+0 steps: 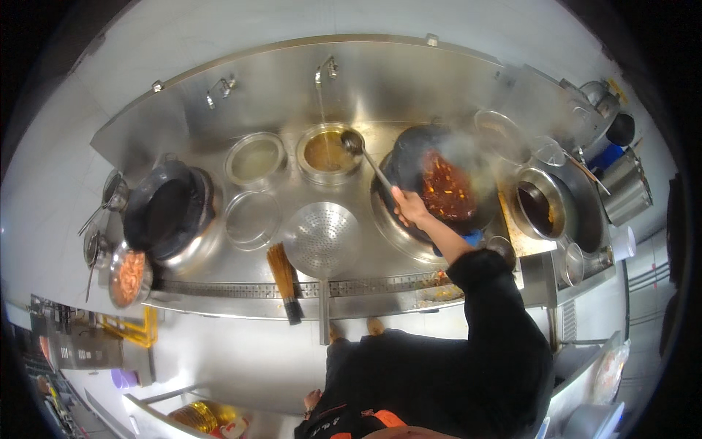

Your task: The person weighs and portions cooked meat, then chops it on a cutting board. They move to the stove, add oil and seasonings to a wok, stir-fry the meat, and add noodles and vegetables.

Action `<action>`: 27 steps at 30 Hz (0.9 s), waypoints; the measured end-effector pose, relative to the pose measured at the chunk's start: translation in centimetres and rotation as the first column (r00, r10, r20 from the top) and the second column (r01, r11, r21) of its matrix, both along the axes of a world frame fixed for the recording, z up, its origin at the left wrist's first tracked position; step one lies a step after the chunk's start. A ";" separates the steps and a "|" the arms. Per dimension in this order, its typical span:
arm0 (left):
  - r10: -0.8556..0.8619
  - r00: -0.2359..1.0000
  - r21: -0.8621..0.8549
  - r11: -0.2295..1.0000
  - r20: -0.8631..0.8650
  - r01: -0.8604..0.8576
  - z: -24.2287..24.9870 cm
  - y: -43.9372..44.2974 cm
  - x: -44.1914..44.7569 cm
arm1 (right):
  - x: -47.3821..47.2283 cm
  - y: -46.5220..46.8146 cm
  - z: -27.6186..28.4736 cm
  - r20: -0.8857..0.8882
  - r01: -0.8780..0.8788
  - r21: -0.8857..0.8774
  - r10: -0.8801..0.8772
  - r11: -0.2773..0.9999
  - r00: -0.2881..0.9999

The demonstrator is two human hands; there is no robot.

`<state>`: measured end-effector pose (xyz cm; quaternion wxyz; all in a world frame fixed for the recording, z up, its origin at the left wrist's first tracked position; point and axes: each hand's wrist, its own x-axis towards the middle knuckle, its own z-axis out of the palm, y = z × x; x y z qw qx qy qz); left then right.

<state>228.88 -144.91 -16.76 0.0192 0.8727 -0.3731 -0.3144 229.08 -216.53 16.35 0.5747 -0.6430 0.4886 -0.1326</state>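
My right hand [410, 207] grips the long handle of a metal ladle [378, 169]. The ladle's dark bowl is at the right rim of a round pot of yellowish-brown liquid [323, 151], into which a thin stream runs from a wall faucet [319, 79]. Under and beyond my forearm, a black wok [408, 148] holds dark red sauce-coated food [447, 186] with yellow bits, and steam rises from it. A blue cloth [473, 238] shows at the wok's near edge. Down by my side hangs my left hand [312, 399], small in view; its fingers cannot be made out clearly.
On the steel range lie a perforated strainer [322, 238], its handle past the front edge, and a bamboo wok brush [283, 274]. A second black wok [164, 214] and a bowl of pinkish food [130, 277] stand left. A pot of dark liquid [535, 203] stands right.
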 end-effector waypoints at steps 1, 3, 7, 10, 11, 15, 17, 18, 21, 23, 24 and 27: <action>0.031 0.999 -0.012 0.999 0.017 -0.030 0.2 0.5 -0.6 | 2.5 -0.8 -0.8 -0.022 -0.028 0.002 0.028 1.000 0.999; 0.092 0.995 -0.042 0.995 0.043 -0.090 0.5 1.6 -1.6 | 6.9 -2.2 -2.9 0.011 -0.004 0.104 0.003 0.995 1.000; 0.226 0.974 0.003 0.974 -0.016 -0.226 1.0 3.6 -2.6 | 13.1 -2.9 -7.0 0.091 0.034 0.344 -0.070 0.938 0.993; 0.287 0.955 0.058 0.957 -0.075 -0.283 1.2 4.5 -2.1 | 14.6 -3.5 -7.5 0.296 -0.028 0.782 -0.333 0.622 0.895; 0.301 0.950 0.070 0.953 -0.088 -0.295 1.2 4.7 -1.7 | 14.6 -3.4 -7.2 0.307 -0.055 0.843 -0.393 0.535 0.867; 0.333 0.932 0.086 0.942 -0.141 -0.324 1.7 5.5 0.0 | 10.1 -2.6 -3.9 0.429 -0.234 0.885 -0.513 0.402 0.743; 0.338 0.928 0.075 0.941 -0.158 -0.330 1.9 5.6 1.2 | 6.8 -2.1 -1.2 0.481 -0.319 0.873 -0.550 0.369 0.682; 0.339 0.925 0.056 0.941 -0.173 -0.335 2.0 5.5 1.8 | 5.1 -1.9 0.3 0.516 -0.366 0.855 -0.544 0.366 0.662; 0.364 0.903 -0.018 0.926 -0.228 -0.378 2.1 4.6 4.0 | -0.2 -1.3 4.9 0.565 -0.461 0.822 -0.573 0.334 0.594; 0.490 0.762 -0.083 0.817 -0.424 -0.571 2.2 3.1 5.5 | -4.0 -1.1 7.7 0.582 -0.521 0.800 -0.596 0.298 0.553; 0.563 0.601 -0.079 0.689 -0.567 -0.720 2.2 2.2 6.1 | -5.9 -0.9 8.9 0.588 -0.526 0.795 -0.598 0.304 0.544; 0.537 0.110 0.079 0.316 -0.836 -0.945 2.5 -0.8 7.3 | -12.1 -0.1 12.1 0.627 -0.538 0.768 -0.580 0.348 0.520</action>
